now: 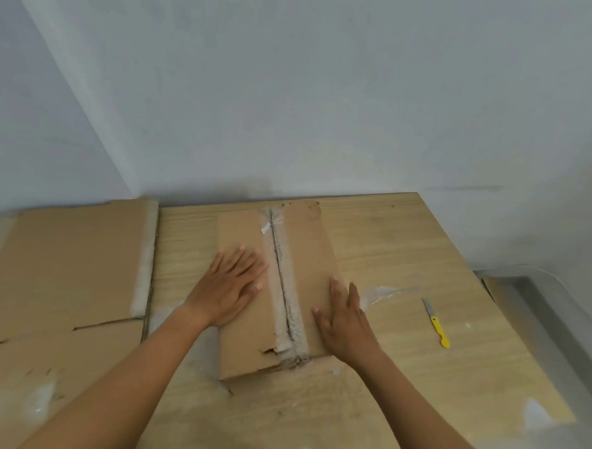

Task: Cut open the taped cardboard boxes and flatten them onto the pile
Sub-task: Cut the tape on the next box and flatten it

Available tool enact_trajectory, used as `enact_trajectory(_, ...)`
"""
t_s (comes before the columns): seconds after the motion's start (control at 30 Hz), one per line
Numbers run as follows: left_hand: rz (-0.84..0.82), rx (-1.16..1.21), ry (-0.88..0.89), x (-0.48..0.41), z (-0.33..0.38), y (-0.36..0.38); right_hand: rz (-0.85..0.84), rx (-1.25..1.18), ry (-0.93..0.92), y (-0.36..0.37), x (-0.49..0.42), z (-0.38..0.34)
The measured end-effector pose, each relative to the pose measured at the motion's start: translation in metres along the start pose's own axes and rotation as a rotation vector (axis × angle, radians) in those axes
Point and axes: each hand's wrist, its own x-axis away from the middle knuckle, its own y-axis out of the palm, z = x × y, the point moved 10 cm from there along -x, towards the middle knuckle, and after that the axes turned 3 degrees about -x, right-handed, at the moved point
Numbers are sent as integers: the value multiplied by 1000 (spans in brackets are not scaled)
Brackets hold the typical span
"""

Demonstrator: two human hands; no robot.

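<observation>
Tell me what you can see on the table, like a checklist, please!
Surface: wooden table, whitish smears on it.
Job's things: cardboard box in the middle, its taped seam slit along its length; flattened cardboard pile to the left; yellow-handled knife lying free on the right.
Clutter: nothing seen.
Grippers: left hand flat on the left flap, right hand flat on the right flap, fingers spread, holding nothing.
Cables: nothing seen.
Surroundings: plain pale wall behind.

Single head-worn view, looking forward and down, close over table (419, 333)
</observation>
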Motion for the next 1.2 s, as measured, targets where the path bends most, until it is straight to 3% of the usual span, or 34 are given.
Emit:
enact_trajectory(0.13, -38, 82, -219, 19, -22, 3, 63, -54, 56, 25, 26, -19)
enact_trajectory(0.23, -59, 154, -342, 32, -14, 6, 137, 46, 82, 18, 27, -26)
enact_trajectory(0.37, -44, 176, -429, 42, 0, 4, 158, 115, -8, 9, 10, -44)
enact_trajectory(0.83, -74, 108, -446, 41, 5, 18, 138, 271, 3, 30, -17, -58)
enact_trajectory(1.2, -107, 342, -479, 35, 2, 4, 51, 225, 81, 15, -25, -72)
